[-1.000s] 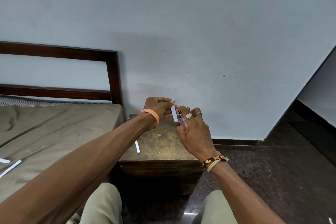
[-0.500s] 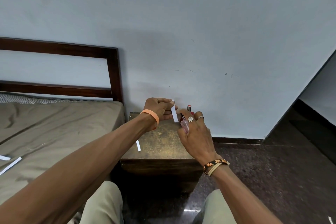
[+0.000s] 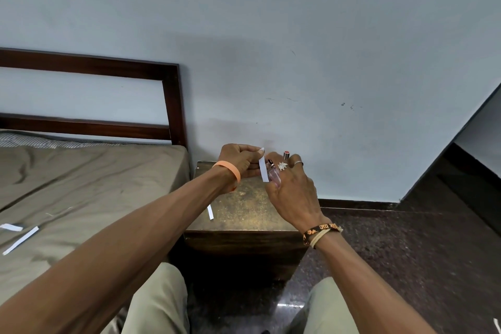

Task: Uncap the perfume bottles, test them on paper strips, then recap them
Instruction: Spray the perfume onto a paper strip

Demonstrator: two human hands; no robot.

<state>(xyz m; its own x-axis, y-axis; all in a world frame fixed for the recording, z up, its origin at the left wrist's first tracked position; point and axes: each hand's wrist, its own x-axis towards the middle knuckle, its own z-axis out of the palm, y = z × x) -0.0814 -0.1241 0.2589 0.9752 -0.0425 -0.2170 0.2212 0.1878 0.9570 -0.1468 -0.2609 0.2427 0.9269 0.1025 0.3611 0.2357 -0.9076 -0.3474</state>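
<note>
Hands [image 3: 240,161] [image 3: 294,192] on white strip [image 3: 263,170], clear pinkish bottle [image 3: 274,177]

An orange wristband [image 3: 230,171] is worn on the left wrist. Right of the wristband, a turtle-shaped silver ring [image 3: 282,166] and a plain silver ring [image 3: 298,163] are worn on the right hand [image 3: 292,192]. Lower right of the wristband a black band [image 3: 322,228] lettered in orange is tied, and below it khaki trousers [image 3: 160,301] are worn.
</note>
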